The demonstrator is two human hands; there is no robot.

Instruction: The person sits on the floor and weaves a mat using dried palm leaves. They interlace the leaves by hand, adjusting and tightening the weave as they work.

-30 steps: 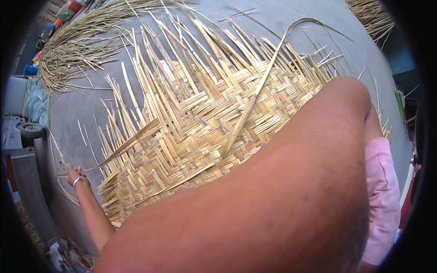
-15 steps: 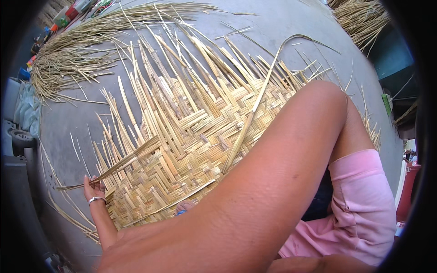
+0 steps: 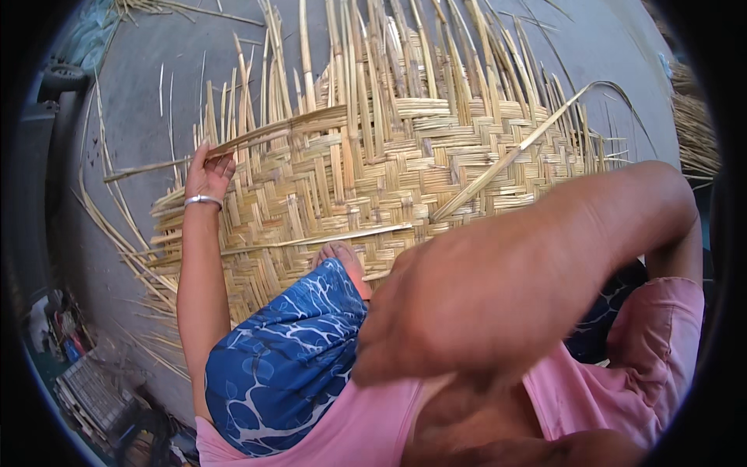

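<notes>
A mat of split reed strips (image 3: 389, 183) in a herringbone weave lies on the floor before me, its unwoven ends fanning out along the far side. At its left part, my left hand (image 3: 208, 175), with a silver bangle at the wrist, is closed round a few long reed strips (image 3: 272, 131) that run into the weave. My right hand (image 3: 428, 311) is raised close in front of me, above my lap, blurred; its fingers do not show clearly. A loose flat strip (image 3: 498, 173) slants across the mat and bends over at the far right. Another strip (image 3: 327, 236) lies nearer.
My foot (image 3: 342, 255) rests at the mat's near edge, beside my blue patterned clothing (image 3: 280, 342). Loose reeds (image 3: 117, 222) lie on the floor at left. A reed bundle (image 3: 695, 124) lies at far right. A small wheel (image 3: 64, 76) and clear plastic (image 3: 87, 35) are at far left.
The head view has turned, bringing the mat's near edge and my blue clothing into sight. My right arm has folded differently, its hand now visible. My left hand still grips the strips.
</notes>
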